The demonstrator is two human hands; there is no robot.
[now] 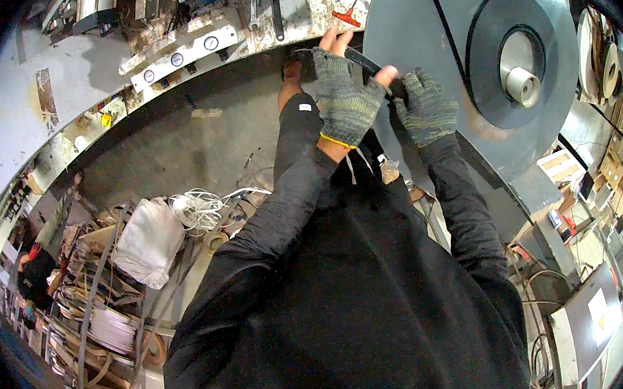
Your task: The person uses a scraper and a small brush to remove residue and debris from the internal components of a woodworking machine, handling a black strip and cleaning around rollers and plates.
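My left hand [349, 95], in a grey knitted glove with bare fingertips, reaches forward across the front of my body. A flat dark strip [363, 60] lies between its fingers and thumb. Close on the right is my right hand [427, 108] in a matching glove, its fingers curled near the lower end of that strip. What those fingers hold is hidden. Just beyond both hands stands a large grey disc [404, 28] carrying a coil of dark band [484, 54] around a metal hub [522, 86]. A thin black band [443, 24] runs across the disc.
A machine edge with gauges [177, 59], wrenches [278, 18] and a red-handled tool [346, 17] curves along the far side. At left are a rack of coiled strips [111, 330], a white bag [149, 242] and white cable [197, 209]. Another person [37, 277] is far left.
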